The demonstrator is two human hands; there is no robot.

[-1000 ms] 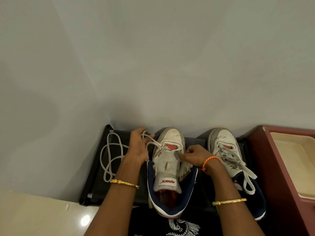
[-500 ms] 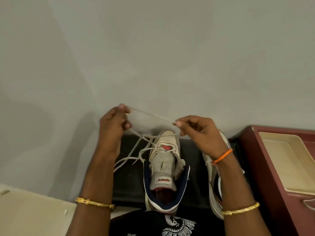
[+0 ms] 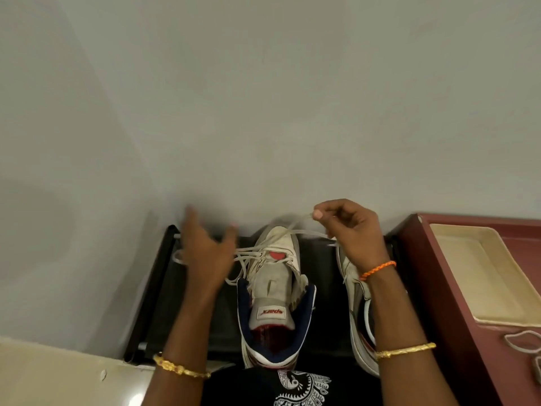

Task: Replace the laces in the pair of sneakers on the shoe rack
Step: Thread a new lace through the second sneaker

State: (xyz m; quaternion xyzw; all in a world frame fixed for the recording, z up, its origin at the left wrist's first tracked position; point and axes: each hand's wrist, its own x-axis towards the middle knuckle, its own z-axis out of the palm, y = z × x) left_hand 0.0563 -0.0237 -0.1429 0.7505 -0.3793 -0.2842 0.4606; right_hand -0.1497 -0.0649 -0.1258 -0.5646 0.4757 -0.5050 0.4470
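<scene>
Two white sneakers with navy collars stand toe-to-wall on a black shoe rack (image 3: 164, 288). The left sneaker (image 3: 275, 288) has its tongue pulled up and a white lace (image 3: 248, 256) threaded only through its lowest eyelets, with loose strands trailing left. My right hand (image 3: 348, 230) pinches one end of that lace above the toe, between thumb and forefinger. My left hand (image 3: 205, 250) hovers blurred at the lace's left side, fingers spread, holding nothing. The right sneaker (image 3: 355, 303) is mostly hidden behind my right forearm.
A grey wall rises right behind the rack. A maroon cabinet (image 3: 439, 288) stands at the right, bearing a cream tray (image 3: 480, 273) and a small loop of cord (image 3: 524, 342). Pale floor tile (image 3: 58, 376) lies at the lower left.
My left hand has let go of the lace and dropped towards the rack, fingers opening. My right hand has moved right while keeping its pinch on the lace end.
</scene>
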